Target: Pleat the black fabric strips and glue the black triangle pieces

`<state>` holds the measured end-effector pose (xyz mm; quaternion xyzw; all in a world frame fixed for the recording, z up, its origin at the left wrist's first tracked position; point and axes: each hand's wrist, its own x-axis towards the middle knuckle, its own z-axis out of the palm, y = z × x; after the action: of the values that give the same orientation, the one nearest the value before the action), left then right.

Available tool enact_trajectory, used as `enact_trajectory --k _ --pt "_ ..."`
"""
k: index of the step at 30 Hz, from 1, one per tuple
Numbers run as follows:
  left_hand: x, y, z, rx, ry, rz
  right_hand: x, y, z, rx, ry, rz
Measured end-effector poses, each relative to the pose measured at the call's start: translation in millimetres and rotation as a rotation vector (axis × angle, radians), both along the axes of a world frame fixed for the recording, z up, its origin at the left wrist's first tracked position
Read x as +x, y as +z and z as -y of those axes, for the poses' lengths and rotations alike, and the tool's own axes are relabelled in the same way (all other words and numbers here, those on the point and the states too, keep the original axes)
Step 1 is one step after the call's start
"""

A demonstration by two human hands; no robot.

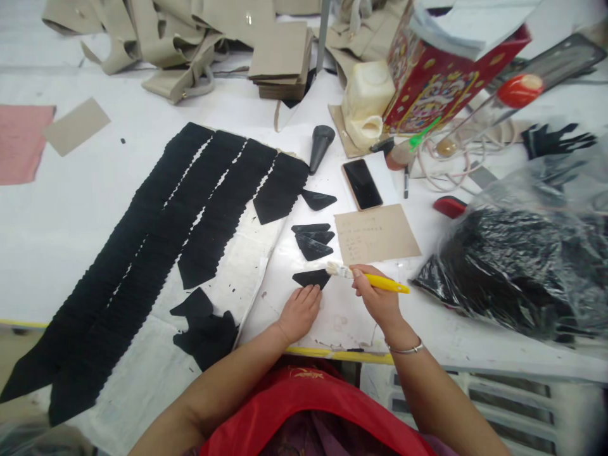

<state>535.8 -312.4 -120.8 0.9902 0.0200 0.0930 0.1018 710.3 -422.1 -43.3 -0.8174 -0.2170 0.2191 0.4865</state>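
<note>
My right hand (pixel 379 297) is closed around the yellow handle of a paintbrush (pixel 387 284). The brush's pale bristles point left and meet the right end of a small black pointed piece (pixel 308 278) lying on the white table. My left hand (pixel 301 311) lies flat, its fingertips on the lower edge of that same piece. Just above, several similar black pieces (pixel 313 243) overlap, with a glossy look on some. Another black piece (pixel 319 199) rests farther up, beside long overlapped rows of black pieces (pixel 137 253) on the left.
A loose black heap (pixel 209 339) lies left of my forearm. Toward the right are a phone (pixel 362 183), a brown card with writing (pixel 377 234) and a plastic bag of black material (pixel 513 266). A cream plastic container (pixel 368 95) and a stack of beige pieces (pixel 280 60) stand behind.
</note>
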Motion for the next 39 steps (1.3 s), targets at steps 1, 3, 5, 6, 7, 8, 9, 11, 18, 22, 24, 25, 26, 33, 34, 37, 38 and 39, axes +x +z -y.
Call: enact_trajectory --k 1,3,5,6,7,8,9,11,18,22,24,25,26,33,34,37,38,39 --pt "-1.2 -1.8 3.7 0.005 0.017 -0.011 -3.8 -3.9 -4.3 -0.012 0.046 -0.002" --pt "-2.3 -5.1 7.1 0.009 0.02 -0.026 -14.3 -11.5 -14.9 -0.02 0.128 -0.002" --pt "-3.2 -8.2 7.5 0.01 0.015 -0.033 -26.9 -18.2 -27.7 -0.001 0.193 -0.001" --pt "-3.9 -9.6 7.3 0.009 0.018 -0.032 -33.0 -21.2 -34.5 0.013 0.219 0.005" --pt "-4.8 -10.8 7.3 0.007 0.026 -0.031 -38.3 -24.1 -40.9 0.028 0.238 0.015" --pt "-5.6 -11.8 7.4 0.005 0.035 -0.031 -42.2 -26.6 -46.3 0.038 0.253 0.029" --pt "-6.5 -12.4 7.7 0.001 0.041 -0.035 -44.3 -28.9 -50.1 0.04 0.263 0.045" --pt "-7.6 -12.3 8.3 -0.004 0.048 -0.053 -42.6 -31.9 -51.0 0.017 0.269 0.072" --pt "-7.1 -4.6 5.5 -0.008 0.047 -0.088 -19.2 -18.7 -22.8 -0.097 0.21 0.218" --pt "-6.4 -5.2 4.6 -0.048 0.039 -0.083 -37.0 -18.3 -43.7 -0.001 0.284 0.182" --pt "-6.2 -5.9 4.7 -0.06 0.041 -0.084 -43.6 -23.7 -53.1 0.009 0.315 0.156" --pt "-6.3 -5.8 4.6 -0.059 0.044 -0.088 -43.5 -26.5 -53.8 -0.003 0.313 0.15" --pt "-6.4 -5.5 4.5 -0.053 0.044 -0.091 -40.7 -28.8 -51.1 -0.021 0.297 0.152" --pt "-8.2 -3.6 3.5 -0.021 0.035 -0.135 -3.9 -17.8 0.1 -0.183 0.166 0.361" --pt "-8.4 -4.0 3.5 -0.021 0.035 -0.131 -3.9 -15.3 1.2 -0.179 0.167 0.373" --pt "-8.3 -4.7 3.4 -0.021 0.036 -0.102 -9.7 -12.9 -3.7 -0.133 0.216 0.348" --pt "-8.2 -4.6 3.2 -0.022 0.034 -0.096 -11.3 -13.4 -5.3 -0.131 0.226 0.341" --pt "-8.0 -4.3 3.0 -0.024 0.034 -0.094 -12.0 -14.1 -5.7 -0.143 0.218 0.345"
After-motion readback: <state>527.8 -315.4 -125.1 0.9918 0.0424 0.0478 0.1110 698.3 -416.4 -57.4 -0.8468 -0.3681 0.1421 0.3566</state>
